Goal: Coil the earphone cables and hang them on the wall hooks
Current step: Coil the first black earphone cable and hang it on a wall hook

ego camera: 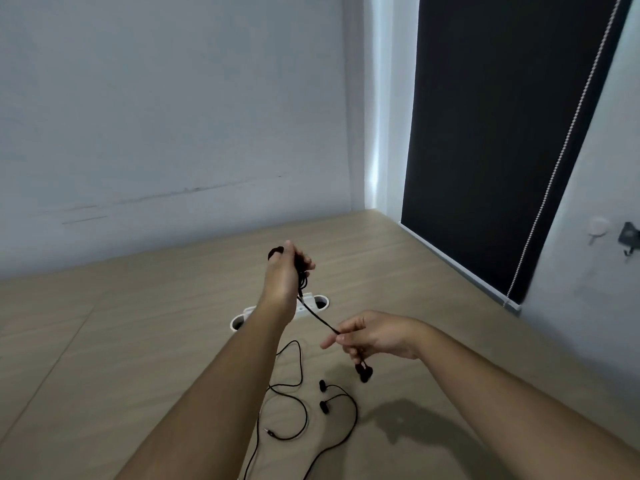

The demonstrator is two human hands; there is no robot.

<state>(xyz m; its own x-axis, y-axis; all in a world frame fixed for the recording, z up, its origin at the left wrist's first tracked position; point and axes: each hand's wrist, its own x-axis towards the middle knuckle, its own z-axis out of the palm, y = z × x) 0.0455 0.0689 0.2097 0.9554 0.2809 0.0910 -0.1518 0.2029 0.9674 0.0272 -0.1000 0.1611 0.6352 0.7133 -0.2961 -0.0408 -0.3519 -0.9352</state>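
My left hand (pixel 284 271) is raised above the wooden table (pixel 138 334), closed around a coil of black earphone cable (pixel 304 276) wound over its fingers. From that coil a taut stretch of cable (pixel 318 315) runs down to my right hand (pixel 372 336), which pinches it, with the two earbuds (pixel 363 371) dangling below. A second black earphone (pixel 323 398) lies loose and uncoiled on the table beneath my arms. Two wall hooks, a white hook (pixel 596 228) and a dark hook (pixel 628 237), sit on the right wall.
A white cable grommet (pixel 313 304) with round openings is set into the table behind my hands. A dark roller blind (pixel 491 133) with a bead chain (pixel 561 150) hangs at the right, beside the hooks. A pale wall stands at the back.
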